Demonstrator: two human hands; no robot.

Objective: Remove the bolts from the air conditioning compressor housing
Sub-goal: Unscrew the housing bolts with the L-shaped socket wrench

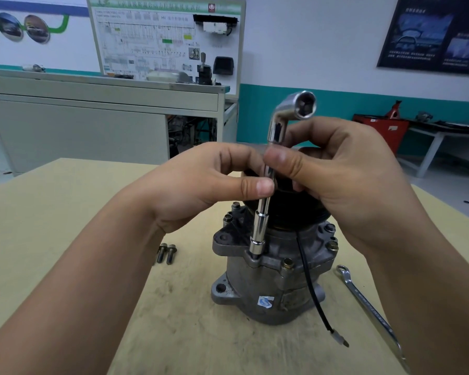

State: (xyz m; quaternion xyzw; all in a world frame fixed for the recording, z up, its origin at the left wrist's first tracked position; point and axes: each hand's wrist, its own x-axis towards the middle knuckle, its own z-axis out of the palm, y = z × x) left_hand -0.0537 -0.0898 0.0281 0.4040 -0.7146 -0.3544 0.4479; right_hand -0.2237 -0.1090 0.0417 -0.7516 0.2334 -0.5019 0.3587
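The left hand (201,182) and the right hand (344,171) both pinch the upright wrench (266,185), standing on the compressor (271,280).

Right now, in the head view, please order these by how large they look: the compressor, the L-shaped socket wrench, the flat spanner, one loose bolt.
1. compressor
2. L-shaped socket wrench and flat spanner: similar length, and the spanner's lower end is not fully visible, so unranked
3. loose bolt

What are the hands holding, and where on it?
Both hands pinch the socket wrench by its upright shaft: the left hand lower, the right hand just above, under the bend. Its bottom end sits on the compressor.
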